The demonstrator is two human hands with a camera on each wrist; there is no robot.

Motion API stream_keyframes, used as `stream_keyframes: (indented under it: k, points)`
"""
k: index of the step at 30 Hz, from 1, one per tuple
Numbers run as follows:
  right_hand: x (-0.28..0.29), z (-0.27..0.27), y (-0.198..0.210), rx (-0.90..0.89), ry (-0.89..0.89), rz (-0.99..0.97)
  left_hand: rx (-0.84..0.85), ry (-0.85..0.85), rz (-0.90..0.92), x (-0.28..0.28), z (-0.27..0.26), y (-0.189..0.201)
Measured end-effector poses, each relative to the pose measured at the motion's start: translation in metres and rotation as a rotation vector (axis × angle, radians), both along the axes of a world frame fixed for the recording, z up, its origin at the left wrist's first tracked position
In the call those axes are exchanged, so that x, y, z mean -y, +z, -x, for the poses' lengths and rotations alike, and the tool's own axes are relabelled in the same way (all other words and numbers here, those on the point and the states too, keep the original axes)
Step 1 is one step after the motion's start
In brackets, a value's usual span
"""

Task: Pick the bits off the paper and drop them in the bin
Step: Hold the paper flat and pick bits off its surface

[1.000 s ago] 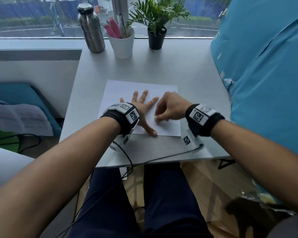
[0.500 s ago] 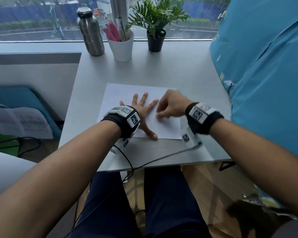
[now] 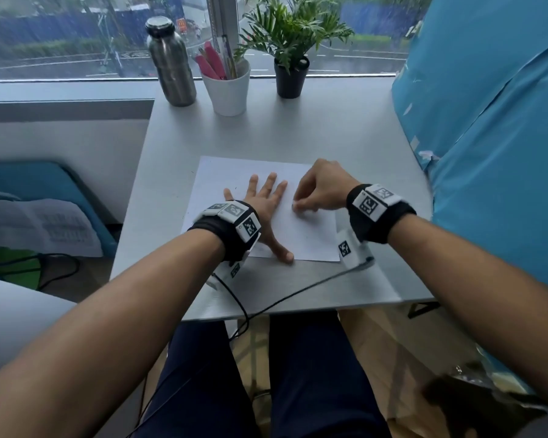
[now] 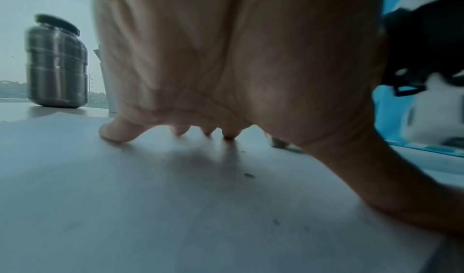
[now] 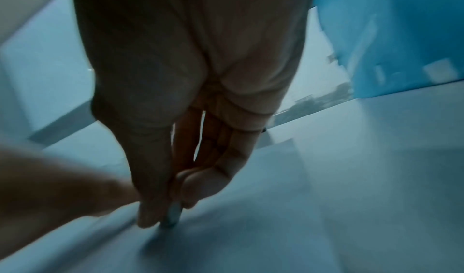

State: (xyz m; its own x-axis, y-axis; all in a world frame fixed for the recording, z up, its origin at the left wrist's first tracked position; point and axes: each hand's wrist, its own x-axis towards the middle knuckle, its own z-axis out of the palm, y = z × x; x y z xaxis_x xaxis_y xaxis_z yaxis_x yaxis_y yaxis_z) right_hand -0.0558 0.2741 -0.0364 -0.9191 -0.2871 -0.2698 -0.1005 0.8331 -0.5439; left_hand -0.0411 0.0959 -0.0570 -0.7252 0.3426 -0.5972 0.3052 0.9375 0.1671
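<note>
A white sheet of paper (image 3: 307,235) lies on the grey table (image 3: 345,137). My left hand (image 3: 266,200) presses flat on it with the fingers spread; its palm (image 4: 226,59) fills the left wrist view. Tiny dark bits (image 4: 249,175) dot the paper (image 4: 150,198) below it. My right hand (image 3: 298,205) is just right of the left forefinger. Its thumb and fingertips (image 5: 148,217) are pinched together on the paper (image 5: 276,227), with what looks like a small pale bit (image 5: 174,212) between them.
A steel bottle (image 3: 171,63), a white cup of pens (image 3: 227,86) and a potted plant (image 3: 290,52) stand at the table's far edge. Blue sheeting (image 3: 494,153) hangs along the right. A dark object with crinkled plastic (image 3: 475,403) sits on the floor, lower right.
My right hand's pinched fingertips have crept a little farther up the paper, towards the left forefinger. The left hand stays flat in place.
</note>
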Motion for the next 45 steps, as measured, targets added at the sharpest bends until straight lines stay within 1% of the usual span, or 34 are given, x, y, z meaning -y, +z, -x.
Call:
stream_keyframes:
  k: [1, 2, 3, 5, 6, 7, 9, 10, 11, 13, 14, 15, 17, 18, 21, 22, 25, 26, 29, 30, 33, 34, 36, 37, 38, 40, 41, 42, 44, 45]
  points:
    - [0.005, -0.004, 0.0, 0.033, 0.069, -0.012, 0.0, 0.002, -0.005, 0.001, 0.0, 0.0]
    - [0.007, -0.007, 0.0, 0.057, 0.101, -0.014, -0.002, 0.001, -0.007, 0.001, 0.0, -0.001]
    - [0.004, -0.003, 0.0, 0.052, 0.075, -0.016, -0.003, -0.002, -0.01, 0.0, 0.0, -0.001]
    - [-0.007, 0.009, 0.002, -0.026, -0.071, 0.007, -0.009, -0.003, -0.012, -0.001, 0.0, -0.002]
    - [-0.008, 0.011, 0.001, -0.056, -0.103, 0.011, -0.011, -0.001, -0.015, -0.001, 0.0, -0.002]
    - [-0.005, 0.009, 0.0, -0.048, -0.077, 0.005, -0.011, 0.002, -0.018, 0.0, 0.0, -0.002]
    - [0.007, -0.004, -0.002, 0.031, 0.072, -0.013, -0.016, 0.004, -0.019, 0.001, 0.001, -0.003]
    - [0.008, -0.006, -0.003, 0.061, 0.097, -0.001, -0.017, 0.001, -0.016, 0.001, 0.001, -0.003]
    - [0.004, -0.001, -0.003, 0.05, 0.065, 0.003, -0.017, 0.0, -0.015, 0.0, 0.001, -0.003]
    - [-0.006, 0.014, -0.001, -0.037, -0.069, 0.007, -0.024, 0.004, -0.016, -0.001, 0.001, -0.002]
    - [-0.006, 0.017, 0.0, -0.054, -0.09, 0.008, -0.026, 0.006, -0.015, -0.001, 0.001, -0.002]
    - [-0.003, 0.016, -0.001, -0.035, -0.056, 0.003, -0.022, 0.008, -0.014, 0.0, 0.0, -0.001]
    - [0.005, 0.009, -0.001, 0.042, 0.082, -0.031, -0.021, 0.007, -0.013, 0.001, 0.0, -0.002]
    - [0.004, 0.011, 0.0, 0.057, 0.093, -0.037, -0.021, 0.003, -0.013, 0.001, 0.001, -0.002]
    - [-0.01, 0.026, 0.003, -0.015, -0.083, -0.002, -0.022, 0.004, -0.03, 0.0, 0.001, -0.004]
    - [-0.008, 0.025, 0.003, -0.019, -0.079, 0.0, -0.024, 0.006, -0.033, 0.001, 0.0, -0.005]
    - [0.005, 0.008, 0.0, 0.079, 0.114, -0.027, -0.029, -0.001, -0.031, 0.003, 0.001, -0.008]
    - [0.003, 0.01, 0.0, 0.078, 0.117, -0.026, -0.029, -0.005, -0.029, 0.002, 0.002, -0.008]
    - [-0.009, 0.027, 0.002, -0.021, -0.048, 0.001, -0.024, 0.0, -0.031, 0.0, 0.002, -0.008]
    - [-0.007, 0.026, 0.001, -0.019, -0.036, -0.003, -0.023, 0.002, -0.028, 0.001, 0.002, -0.008]
    - [0.007, 0.014, 0.001, 0.095, 0.162, -0.062, -0.028, -0.008, -0.026, 0.002, 0.002, -0.009]
    - [0.005, 0.018, 0.003, 0.091, 0.162, -0.071, -0.026, -0.013, -0.026, 0.002, 0.002, -0.009]
    - [-0.005, 0.032, 0.006, 0.019, 0.06, -0.049, -0.026, -0.013, -0.028, 0.001, 0.002, -0.009]
    - [-0.006, 0.036, 0.006, 0.003, 0.038, -0.043, -0.03, -0.01, -0.027, 0.0, 0.001, -0.009]
    - [-0.003, 0.035, 0.005, 0.022, 0.067, -0.047, -0.028, -0.006, -0.022, 0.001, 0.001, -0.008]
    - [0.008, 0.027, 0.003, 0.112, 0.217, -0.085, -0.027, 0.004, -0.015, 0.001, 0.002, -0.008]
    - [0.009, 0.027, 0.002, 0.13, 0.242, -0.084, -0.026, 0.002, -0.013, 0.001, 0.002, -0.008]
    - [0.005, 0.033, 0.003, 0.112, 0.207, -0.069, -0.022, -0.001, -0.014, 0.0, 0.002, -0.007]
    - [-0.006, 0.047, 0.005, 0.004, 0.066, -0.04, -0.02, 0.0, -0.023, 0.0, 0.002, -0.008]
    - [-0.008, 0.05, 0.007, -0.012, 0.052, -0.051, -0.023, -0.001, -0.028, 0.0, 0.002, -0.007]
